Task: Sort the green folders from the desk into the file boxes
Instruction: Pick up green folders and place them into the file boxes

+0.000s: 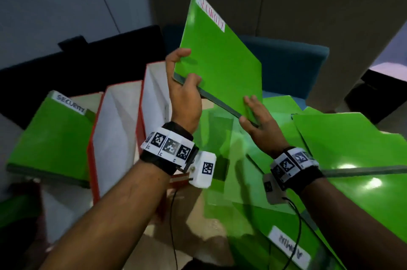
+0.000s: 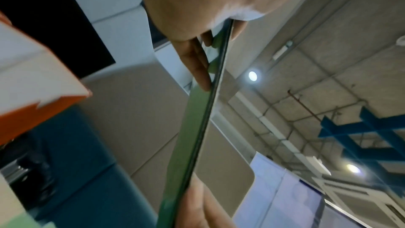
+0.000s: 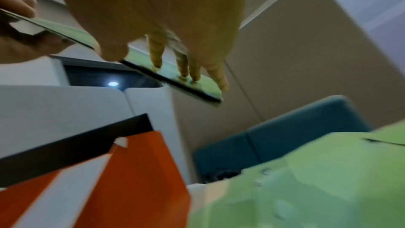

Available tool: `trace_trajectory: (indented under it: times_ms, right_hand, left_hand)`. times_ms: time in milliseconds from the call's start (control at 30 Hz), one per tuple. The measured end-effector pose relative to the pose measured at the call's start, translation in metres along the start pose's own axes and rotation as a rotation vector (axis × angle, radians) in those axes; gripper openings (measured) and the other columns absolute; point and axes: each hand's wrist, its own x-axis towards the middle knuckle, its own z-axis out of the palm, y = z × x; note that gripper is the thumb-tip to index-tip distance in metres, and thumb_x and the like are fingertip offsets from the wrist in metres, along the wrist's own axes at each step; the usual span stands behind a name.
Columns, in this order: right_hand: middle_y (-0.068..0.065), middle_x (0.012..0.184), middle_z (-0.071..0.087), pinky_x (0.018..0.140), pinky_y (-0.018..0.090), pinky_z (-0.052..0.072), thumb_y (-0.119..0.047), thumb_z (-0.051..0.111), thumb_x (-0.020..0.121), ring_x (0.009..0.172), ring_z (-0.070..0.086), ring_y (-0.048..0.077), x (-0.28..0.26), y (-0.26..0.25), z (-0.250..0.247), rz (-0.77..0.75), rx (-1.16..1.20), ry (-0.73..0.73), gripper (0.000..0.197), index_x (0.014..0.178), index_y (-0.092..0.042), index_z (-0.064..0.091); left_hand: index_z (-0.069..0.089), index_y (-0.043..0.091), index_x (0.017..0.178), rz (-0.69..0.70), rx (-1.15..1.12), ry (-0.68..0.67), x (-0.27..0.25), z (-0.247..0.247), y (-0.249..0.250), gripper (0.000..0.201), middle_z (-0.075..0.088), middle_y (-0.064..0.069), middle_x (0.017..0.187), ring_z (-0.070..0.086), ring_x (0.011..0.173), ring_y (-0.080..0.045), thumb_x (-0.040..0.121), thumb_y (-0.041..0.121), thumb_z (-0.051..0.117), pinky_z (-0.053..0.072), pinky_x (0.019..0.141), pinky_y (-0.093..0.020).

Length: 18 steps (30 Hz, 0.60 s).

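Observation:
I hold a green folder (image 1: 220, 56) tilted up over the desk, its white SECURITY label at the top edge. My left hand (image 1: 187, 67) grips its lower left corner, thumb on the front and fingers behind. My right hand (image 1: 247, 110) holds the lower right end of the dark spine, straight fingers on the green face and thumb under the edge. The left wrist view shows the folder edge-on (image 2: 197, 127); the right wrist view shows fingertips on the folder (image 3: 175, 75). Red-and-white file boxes (image 1: 119, 126) stand to the left. The leftmost holds another SECURITY folder (image 1: 50, 137).
A loose pile of green folders (image 1: 352, 159) covers the desk on the right, one labelled ADMIN (image 1: 290, 245) nearest me. A black object (image 1: 88, 60) stands behind the boxes and a teal seat (image 1: 286, 65) behind the raised folder. Beige partitions rise beyond.

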Motion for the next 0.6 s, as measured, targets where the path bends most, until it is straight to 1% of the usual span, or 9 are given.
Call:
trace_trajectory:
  times_ms: [133,167,267,300,367,400,467,533,600]
  right_hand:
    - [0.004,0.156,0.026,0.116,0.025,0.016,-0.029,0.058,0.093,0.144,0.021,0.012,0.034,-0.056,0.042,-0.146,0.009,-0.045,0.059,0.146,-0.020,0.034]
    - [0.003,0.156,0.025,0.114,0.022,0.016,-0.028,0.057,0.094,0.144,0.021,0.011,0.041,-0.071,0.054,-0.183,0.017,-0.058,0.058,0.147,-0.021,0.033]
    - [0.001,0.156,0.025,0.113,0.019,0.018,-0.026,0.054,0.096,0.144,0.021,0.010,0.056,-0.111,0.092,-0.296,0.074,-0.081,0.057,0.148,-0.024,0.031]
    - [0.001,0.156,0.026,0.112,0.017,0.019,-0.027,0.054,0.096,0.143,0.022,0.010,0.059,-0.123,0.105,-0.326,0.094,-0.080,0.056,0.147,-0.024,0.032]
    - [0.000,0.155,0.028,0.107,0.006,0.016,-0.031,0.053,0.096,0.140,0.022,0.003,0.059,-0.145,0.133,-0.364,0.128,-0.073,0.055,0.147,-0.026,0.033]
    - [-0.001,0.154,0.029,0.103,0.001,0.014,-0.034,0.053,0.096,0.136,0.021,-0.002,0.055,-0.156,0.147,-0.371,0.141,-0.071,0.055,0.146,-0.028,0.033]
    - [-0.001,0.153,0.031,0.097,-0.006,0.011,-0.035,0.053,0.095,0.131,0.021,-0.005,0.045,-0.174,0.176,-0.382,0.174,-0.103,0.055,0.146,-0.029,0.034]
    - [0.001,0.153,0.033,0.105,0.003,0.021,-0.032,0.055,0.095,0.134,0.026,-0.001,0.034,-0.189,0.205,-0.396,0.220,-0.178,0.055,0.146,-0.026,0.034]
    - [0.002,0.152,0.034,0.112,0.023,0.029,-0.030,0.055,0.095,0.138,0.029,0.007,0.025,-0.202,0.230,-0.411,0.242,-0.258,0.057,0.147,-0.025,0.033]
  left_hand:
    - [0.047,0.013,0.103,0.199,0.032,0.063,0.016,-0.042,0.039,0.044,0.051,-0.003,0.101,0.055,0.089,-0.002,0.074,-0.019,0.038,0.045,0.077,-0.022]
    - [0.048,0.013,0.102,0.240,0.046,0.088,0.018,-0.056,0.049,0.041,0.050,-0.005,0.101,0.054,0.090,-0.005,0.075,-0.016,0.039,0.045,0.079,-0.025]
    - [0.054,0.018,0.104,0.386,0.091,0.166,0.027,-0.095,0.075,0.032,0.053,-0.011,0.105,0.051,0.101,-0.033,0.080,-0.002,0.044,0.042,0.091,-0.054]
    - [0.055,0.017,0.105,0.435,0.116,0.183,0.029,-0.106,0.083,0.030,0.054,-0.012,0.107,0.051,0.105,-0.036,0.082,0.000,0.044,0.039,0.097,-0.058]
    - [0.053,0.013,0.107,0.529,0.179,0.221,0.031,-0.128,0.094,0.029,0.054,-0.008,0.105,0.052,0.108,-0.022,0.089,-0.006,0.042,0.041,0.101,-0.041]
    - [0.051,0.011,0.109,0.579,0.210,0.245,0.032,-0.139,0.098,0.031,0.053,-0.005,0.104,0.052,0.104,-0.011,0.091,-0.011,0.038,0.040,0.098,-0.030]
    - [0.045,0.010,0.112,0.683,0.277,0.294,0.031,-0.162,0.106,0.033,0.051,-0.003,0.102,0.050,0.096,-0.003,0.093,-0.014,0.035,0.039,0.092,-0.021]
    - [0.044,0.013,0.113,0.740,0.334,0.323,0.031,-0.185,0.111,0.034,0.051,-0.004,0.100,0.049,0.092,-0.005,0.093,-0.013,0.036,0.039,0.087,-0.022]
    - [0.043,0.013,0.114,0.774,0.389,0.334,0.029,-0.207,0.118,0.035,0.050,-0.005,0.101,0.049,0.094,-0.007,0.093,-0.013,0.036,0.039,0.087,-0.021]
